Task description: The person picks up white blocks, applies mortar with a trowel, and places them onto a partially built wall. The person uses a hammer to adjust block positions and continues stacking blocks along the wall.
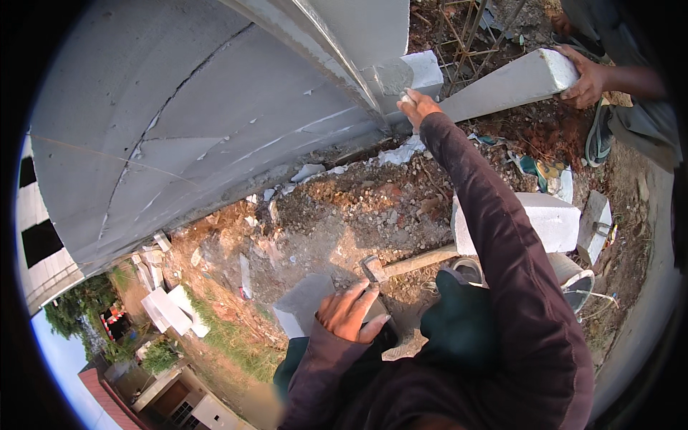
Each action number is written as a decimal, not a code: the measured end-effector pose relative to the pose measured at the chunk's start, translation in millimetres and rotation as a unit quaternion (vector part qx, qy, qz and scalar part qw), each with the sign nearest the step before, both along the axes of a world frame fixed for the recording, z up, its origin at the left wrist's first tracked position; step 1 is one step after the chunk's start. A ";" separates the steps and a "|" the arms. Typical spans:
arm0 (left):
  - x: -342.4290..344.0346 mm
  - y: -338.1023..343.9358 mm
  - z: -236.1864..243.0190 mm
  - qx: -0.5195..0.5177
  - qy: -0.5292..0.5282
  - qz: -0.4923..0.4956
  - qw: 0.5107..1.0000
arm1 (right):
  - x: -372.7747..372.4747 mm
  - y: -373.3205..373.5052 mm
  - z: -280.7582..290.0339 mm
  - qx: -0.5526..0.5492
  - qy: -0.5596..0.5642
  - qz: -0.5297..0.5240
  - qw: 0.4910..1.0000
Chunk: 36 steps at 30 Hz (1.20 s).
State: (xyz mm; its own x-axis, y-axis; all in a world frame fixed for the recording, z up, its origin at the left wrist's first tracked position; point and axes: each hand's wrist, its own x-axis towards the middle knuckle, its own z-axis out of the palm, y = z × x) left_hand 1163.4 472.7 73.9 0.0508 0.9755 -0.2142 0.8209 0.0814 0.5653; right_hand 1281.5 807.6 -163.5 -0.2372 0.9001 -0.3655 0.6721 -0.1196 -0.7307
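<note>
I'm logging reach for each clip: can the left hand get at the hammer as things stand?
Probably yes: the left hand looks open, its fingers near the hammer, with nothing visible between them.

My right hand (418,107) near rough grey mortar patch (394,77); my left hand (346,312) spread beside grey block (301,298); co-worker's hand (589,79) on long whitish block (505,84).

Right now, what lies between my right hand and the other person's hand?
The head view shows a long pale block, running from beside your right hand to the other person's hand.
</note>
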 end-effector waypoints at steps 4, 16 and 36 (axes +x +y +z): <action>-1.4 -4.8 1.2 0.003 -0.007 0.004 1.000 | -6.0 -10.0 4.0 0.048 -0.006 -0.080 0.996; 0.6 -11.5 4.6 0.012 -0.002 0.007 1.000 | 4.3 -21.5 2.5 0.028 -0.017 -0.021 0.999; -154.9 -316.4 -140.4 -0.124 0.144 0.428 0.884 | 166.8 -68.9 105.0 0.068 0.005 0.220 0.973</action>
